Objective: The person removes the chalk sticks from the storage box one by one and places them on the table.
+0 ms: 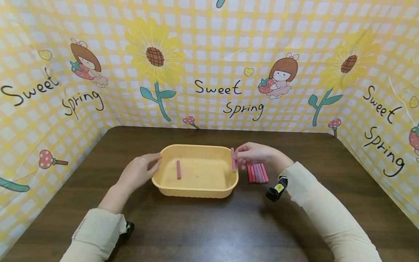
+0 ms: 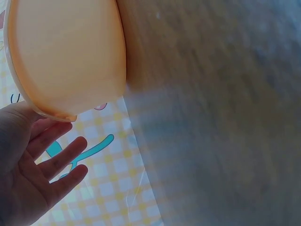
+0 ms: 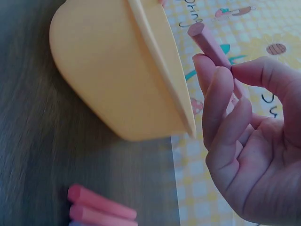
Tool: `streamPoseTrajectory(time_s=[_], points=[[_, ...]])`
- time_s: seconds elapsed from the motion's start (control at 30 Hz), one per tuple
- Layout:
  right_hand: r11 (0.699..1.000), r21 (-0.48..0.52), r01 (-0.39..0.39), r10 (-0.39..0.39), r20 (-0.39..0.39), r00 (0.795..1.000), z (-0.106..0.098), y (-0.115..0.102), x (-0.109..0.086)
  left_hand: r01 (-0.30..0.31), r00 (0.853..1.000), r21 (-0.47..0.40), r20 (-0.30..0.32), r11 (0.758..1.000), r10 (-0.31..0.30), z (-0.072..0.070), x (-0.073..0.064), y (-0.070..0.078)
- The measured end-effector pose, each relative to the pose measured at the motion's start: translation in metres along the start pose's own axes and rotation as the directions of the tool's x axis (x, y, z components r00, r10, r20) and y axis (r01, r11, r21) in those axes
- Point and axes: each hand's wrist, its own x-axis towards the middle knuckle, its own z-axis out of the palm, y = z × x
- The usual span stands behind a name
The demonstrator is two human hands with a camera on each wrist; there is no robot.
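A yellow plastic basin [image 1: 196, 193] stands on the table. My left hand [image 1: 139, 173] touches its left end; in the left wrist view the fingers [image 2: 66, 157] are spread and fairly straight, the index at the rim. Between thumb and fingertips my right hand [image 1: 253, 153] pinches a dusty-pink chalk stick [image 3: 214, 49], which overlaps the basin's right rim in the head view. One similar pink chalk stick [image 1: 178, 170] lies inside the basin, left of the middle. Close below the right hand, several pink and mauve chalk sticks [image 1: 258, 173] lie side by side on the table.
The dark wooden table [image 1: 196, 229] ends at the back against a yellow checked cloth [image 1: 216, 47] with flowers and lettering, which also rises at both sides. A black wrist camera [image 1: 276, 188] sits at the right cuff, just right of the chalk row.
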Motion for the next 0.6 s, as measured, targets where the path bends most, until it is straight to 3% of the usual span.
streamPoseTrajectory(time_s=[0.6], points=[[0.995, 0.104, -0.008, 0.021, -0.121, 0.992, -0.025, 0.051, -0.033, 0.029, 1.0, -0.023, 0.013, 0.999, -0.029, 0.0, 0.0, 0.001]])
